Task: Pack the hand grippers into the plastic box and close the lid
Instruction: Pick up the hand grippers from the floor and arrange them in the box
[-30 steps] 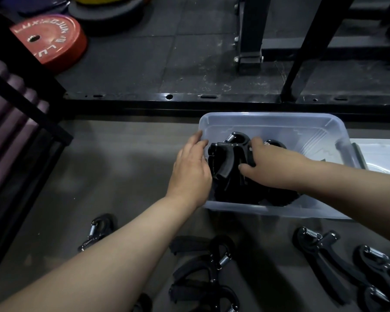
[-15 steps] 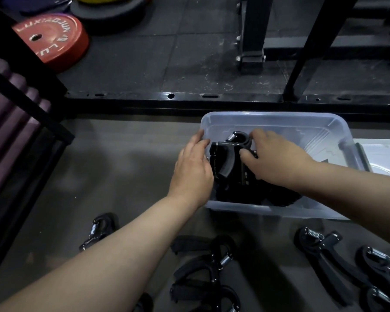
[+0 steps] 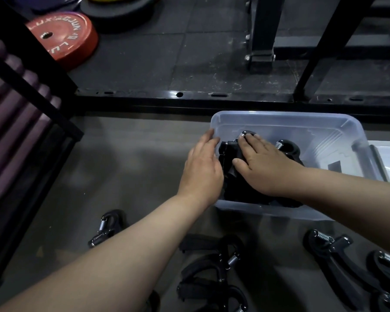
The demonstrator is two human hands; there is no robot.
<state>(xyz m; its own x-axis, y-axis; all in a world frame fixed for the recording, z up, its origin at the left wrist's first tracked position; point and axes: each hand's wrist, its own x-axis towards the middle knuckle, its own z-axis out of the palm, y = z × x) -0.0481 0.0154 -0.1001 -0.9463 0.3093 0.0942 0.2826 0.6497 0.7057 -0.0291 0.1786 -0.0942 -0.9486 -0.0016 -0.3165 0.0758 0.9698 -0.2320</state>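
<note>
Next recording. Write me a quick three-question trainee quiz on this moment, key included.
1. Multiple choice: the right hand lies flat on A) black hand grippers inside the clear plastic box; B) the box's far rim; C) nothing, it hovers clear.
2. True or false: the left hand is clenched into a fist.
3. Fill in: more black spring grippers wait on the ___, nearer the camera than the box.
Key: 1 A; 2 false; 3 floor.

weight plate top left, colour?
Red weight plate with white lettering; head view shows it.
</note>
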